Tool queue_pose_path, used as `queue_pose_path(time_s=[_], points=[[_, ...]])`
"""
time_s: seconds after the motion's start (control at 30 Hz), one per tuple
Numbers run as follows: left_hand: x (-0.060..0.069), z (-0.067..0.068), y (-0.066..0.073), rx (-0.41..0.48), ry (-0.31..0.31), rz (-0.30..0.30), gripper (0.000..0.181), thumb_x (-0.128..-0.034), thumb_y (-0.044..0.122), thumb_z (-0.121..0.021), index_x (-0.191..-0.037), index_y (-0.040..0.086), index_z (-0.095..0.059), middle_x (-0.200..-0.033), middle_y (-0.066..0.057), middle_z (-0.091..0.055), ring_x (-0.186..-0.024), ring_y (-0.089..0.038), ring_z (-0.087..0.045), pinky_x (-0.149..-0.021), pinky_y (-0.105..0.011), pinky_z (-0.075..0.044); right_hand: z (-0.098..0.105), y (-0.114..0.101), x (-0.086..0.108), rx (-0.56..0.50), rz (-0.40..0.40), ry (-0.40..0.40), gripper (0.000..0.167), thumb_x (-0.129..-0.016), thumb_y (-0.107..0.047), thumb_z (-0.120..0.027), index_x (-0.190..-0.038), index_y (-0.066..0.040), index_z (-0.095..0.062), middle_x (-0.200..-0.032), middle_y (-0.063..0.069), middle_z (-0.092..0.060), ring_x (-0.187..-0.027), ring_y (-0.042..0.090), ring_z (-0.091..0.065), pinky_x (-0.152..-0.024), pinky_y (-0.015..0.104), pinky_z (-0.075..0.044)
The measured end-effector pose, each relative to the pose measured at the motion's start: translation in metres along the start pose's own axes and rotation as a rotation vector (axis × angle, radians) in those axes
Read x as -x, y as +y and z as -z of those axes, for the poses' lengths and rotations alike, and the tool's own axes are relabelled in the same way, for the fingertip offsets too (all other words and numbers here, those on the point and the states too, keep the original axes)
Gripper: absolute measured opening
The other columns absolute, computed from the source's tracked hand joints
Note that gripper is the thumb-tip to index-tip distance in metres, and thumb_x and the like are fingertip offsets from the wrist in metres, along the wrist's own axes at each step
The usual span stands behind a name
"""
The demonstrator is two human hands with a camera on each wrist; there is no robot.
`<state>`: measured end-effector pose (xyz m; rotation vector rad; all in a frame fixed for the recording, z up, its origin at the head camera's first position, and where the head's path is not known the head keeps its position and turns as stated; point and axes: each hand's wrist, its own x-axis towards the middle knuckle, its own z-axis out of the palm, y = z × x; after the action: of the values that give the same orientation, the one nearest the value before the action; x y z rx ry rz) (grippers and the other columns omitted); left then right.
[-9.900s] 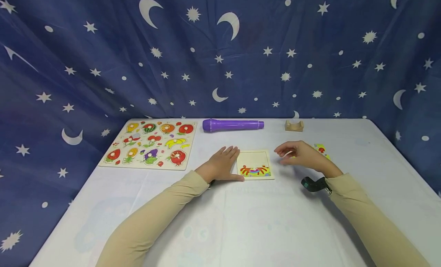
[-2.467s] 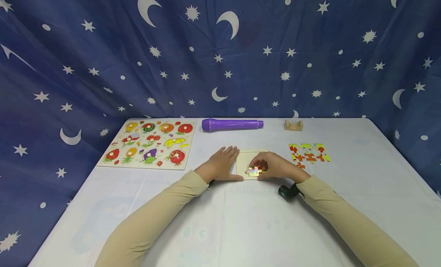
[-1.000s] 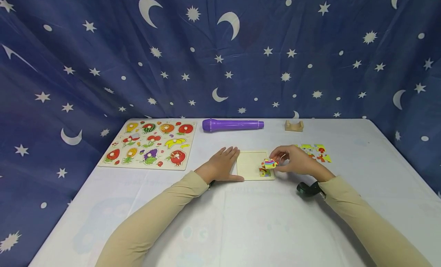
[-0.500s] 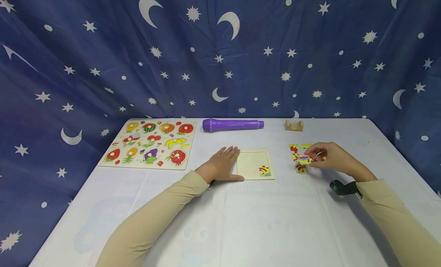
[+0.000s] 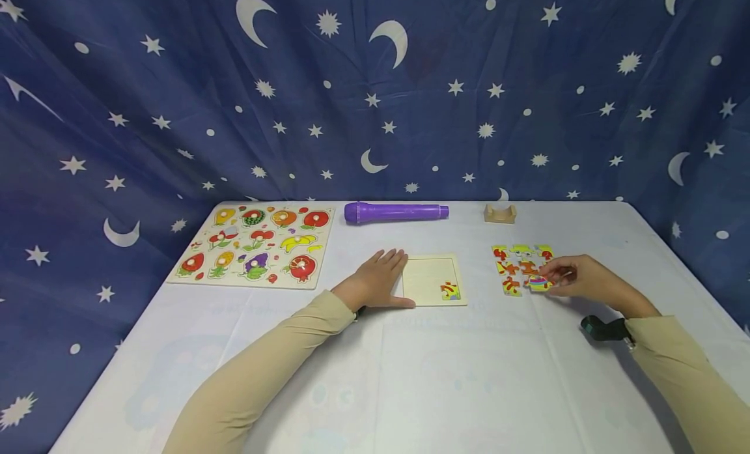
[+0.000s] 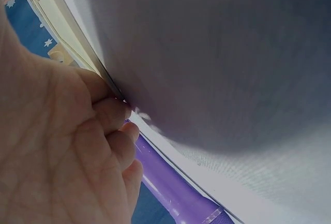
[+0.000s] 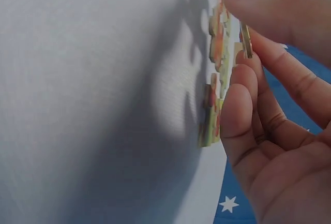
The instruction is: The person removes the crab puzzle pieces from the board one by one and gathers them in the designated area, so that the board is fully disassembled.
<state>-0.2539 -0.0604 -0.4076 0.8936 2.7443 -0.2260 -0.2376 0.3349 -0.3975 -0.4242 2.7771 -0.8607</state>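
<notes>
My left hand [image 5: 377, 281] lies with straight fingers along the left edge of a small wooden puzzle tray [image 5: 424, 268]. A single yellow-and-red jigsaw piece [image 5: 450, 291] sits in the tray's lower right corner. To the right, my right hand [image 5: 586, 281] pinches a jigsaw piece with a rainbow stripe [image 5: 538, 283] between thumb and fingers. That piece is at the near side of a group of loose jigsaw pieces [image 5: 511, 286] laid out in rows. In the right wrist view the held piece [image 7: 246, 40] shows edge-on, slightly off the cloth.
A fruit peg puzzle board [image 5: 252, 245] lies at the back left. Along the back edge are a purple toy microphone [image 5: 396, 212] and a small notched wooden block [image 5: 500, 213]. White cloth covers the table [image 5: 469, 376]; a starry blue curtain [image 5: 375, 102] hangs behind.
The tray's bottom row has gone down to its right corner piece. My right hand has carried the rainbow piece from the tray rightward to the loose pieces. My left hand has stayed put.
</notes>
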Motion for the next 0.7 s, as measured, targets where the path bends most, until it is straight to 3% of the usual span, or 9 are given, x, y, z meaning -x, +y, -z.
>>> queue_pose_path(time_s=[0.4,0.7], points=[[0.0014,0.0004,0.0006,-0.008,0.015,-0.003,0.101,-0.0826,0.073,-0.044,-0.151,0.005,-0.014,-0.158,-0.009,-0.017,-0.147,-0.023,-0.015,-0.121,-0.037,-0.012,-0.0065,0.0056,-0.0049,-0.004,0.008,-0.033,0.034,-0.072,-0.003,-0.076,-0.104,0.005,-0.066,-0.088,0.008,-0.063,-0.070,0.003,-0.048,-0.058,0.018,-0.045],[0.0006,-0.0008,0.0001,-0.017,0.019,-0.002,0.100,-0.0826,0.073,-0.044,-0.151,0.006,-0.015,-0.158,-0.009,-0.017,-0.147,-0.023,-0.016,-0.121,-0.037,-0.013,-0.0089,0.0064,-0.0065,0.037,0.011,-0.022,0.034,-0.072,-0.007,-0.077,-0.101,0.005,-0.066,-0.086,0.006,-0.064,-0.071,0.004,-0.048,-0.058,0.018,-0.044]])
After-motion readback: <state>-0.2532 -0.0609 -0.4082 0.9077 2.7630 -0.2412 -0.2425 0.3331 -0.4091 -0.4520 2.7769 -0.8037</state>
